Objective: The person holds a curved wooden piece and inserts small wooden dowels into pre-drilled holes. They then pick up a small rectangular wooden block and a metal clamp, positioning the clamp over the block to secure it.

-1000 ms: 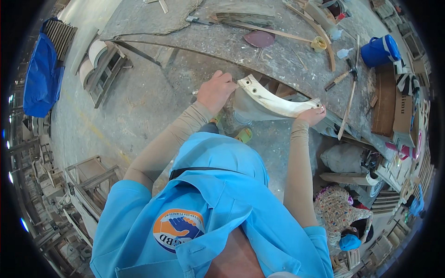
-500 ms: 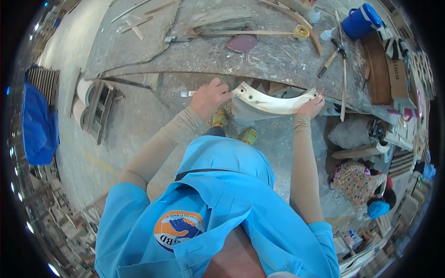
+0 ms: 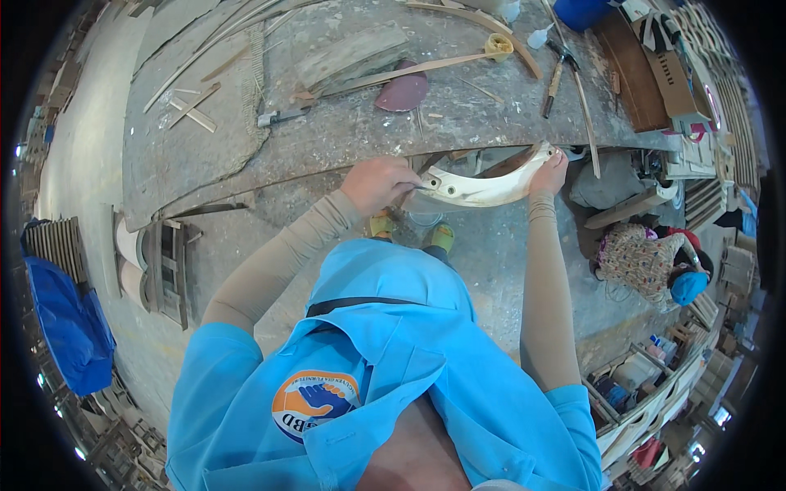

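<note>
A curved, pale wooden piece (image 3: 483, 190) with dark round holes near its ends is held up in front of me, by the near edge of the workbench. My right hand (image 3: 548, 173) grips its right end, fingers wrapped round it. At the left end, my left hand (image 3: 381, 186) is closed in a pinch, its fingertips close to the holes. Something thin and dark shows between those fingertips and the wood; its kind is too small to tell. Whether the left fingers also touch the wood is unclear.
On the worn workbench (image 3: 327, 135) lie a hammer (image 3: 557, 78), a maroon disc (image 3: 403, 90), a yellow cup (image 3: 498, 47), wooden strips and a clamp-like tool (image 3: 281, 118). A cardboard box (image 3: 675, 82) stands at right. Another person (image 3: 643, 260) crouches lower right. Curved parts (image 3: 131, 258) stand left.
My left hand has turned, and its fingertips now sit lower at the piece's left end. The wooden piece has shifted slightly and tilted. The view has swung, moving the bench within it.
</note>
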Motion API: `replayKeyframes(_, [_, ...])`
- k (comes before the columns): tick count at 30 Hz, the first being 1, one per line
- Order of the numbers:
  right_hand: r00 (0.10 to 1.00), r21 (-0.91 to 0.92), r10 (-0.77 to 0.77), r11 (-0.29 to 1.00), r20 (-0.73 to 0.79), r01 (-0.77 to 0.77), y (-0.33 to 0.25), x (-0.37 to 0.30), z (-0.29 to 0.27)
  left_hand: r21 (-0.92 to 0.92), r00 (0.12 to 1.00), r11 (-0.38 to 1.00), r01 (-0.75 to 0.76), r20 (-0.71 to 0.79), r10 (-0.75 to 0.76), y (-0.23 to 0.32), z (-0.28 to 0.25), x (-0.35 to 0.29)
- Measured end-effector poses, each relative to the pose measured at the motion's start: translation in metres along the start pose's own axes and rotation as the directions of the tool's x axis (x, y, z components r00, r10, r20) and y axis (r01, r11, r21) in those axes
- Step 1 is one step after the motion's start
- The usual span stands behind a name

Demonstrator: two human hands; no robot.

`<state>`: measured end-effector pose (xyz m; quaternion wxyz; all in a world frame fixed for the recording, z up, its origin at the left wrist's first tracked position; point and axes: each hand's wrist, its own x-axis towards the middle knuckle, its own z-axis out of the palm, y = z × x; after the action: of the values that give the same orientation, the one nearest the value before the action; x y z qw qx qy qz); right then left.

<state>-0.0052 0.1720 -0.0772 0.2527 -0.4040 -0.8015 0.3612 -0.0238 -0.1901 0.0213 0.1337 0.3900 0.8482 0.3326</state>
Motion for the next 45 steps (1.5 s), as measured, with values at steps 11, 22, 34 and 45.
replayKeyframes(11, [0.999, -0.063, 0.037, 0.997, -0.013, -0.038, -0.01, -0.006, -0.003, -0.017, 0.977, 0.992, 0.129, 0.173, -0.124, -0.016, 0.003, 0.02])
replayKeyframes(22, [0.999, -0.092, 0.046, 0.995, -0.02, -0.047, -0.009, -0.004, -0.004, -0.011, 0.963, 0.975, 0.221, 0.159, -0.217, -0.01, -0.001, 0.024])
replayKeyframes(34, [0.998, -0.067, 0.05, 0.996, -0.027, -0.051, -0.008, -0.003, -0.003, 0.019, 0.939, 0.95, 0.312, 0.147, -0.312, 0.012, -0.004, 0.021])
replayKeyframes(45, [1.0, -0.06, 0.012, 0.998, -0.023, -0.013, -0.004, -0.001, -0.002, 0.028, 0.922, 0.93, 0.366, 0.121, -0.367, 0.016, 0.003, 0.019])
